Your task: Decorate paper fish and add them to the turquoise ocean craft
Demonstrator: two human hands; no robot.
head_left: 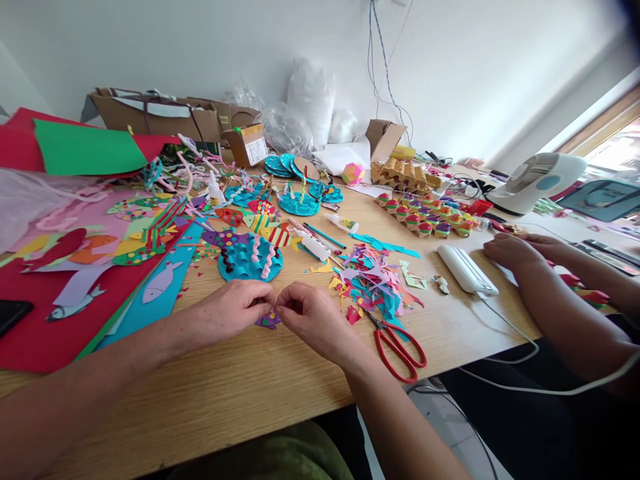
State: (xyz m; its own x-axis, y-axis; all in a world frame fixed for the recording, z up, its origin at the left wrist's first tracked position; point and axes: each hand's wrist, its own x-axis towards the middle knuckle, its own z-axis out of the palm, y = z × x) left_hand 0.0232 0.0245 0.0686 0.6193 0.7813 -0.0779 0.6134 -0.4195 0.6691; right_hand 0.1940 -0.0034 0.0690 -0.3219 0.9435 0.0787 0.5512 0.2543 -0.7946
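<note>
Purple spotted paper piece (269,321) low between the two hands, near side of the blue plate (245,267). Left hand (235,308) and right hand (313,313) each pinched, thumb to fingers, tips almost meeting just above it; can't tell what, if anything, is between them. Good handling, my guess: light fingertip pressure, steady the piece by its edge so it won't crease, wrists low on the table (210,400), small moves. Red-handled scissors (400,350) lie right, scraps (373,277) farther off; keep sleeves and paper clear of those.
</note>
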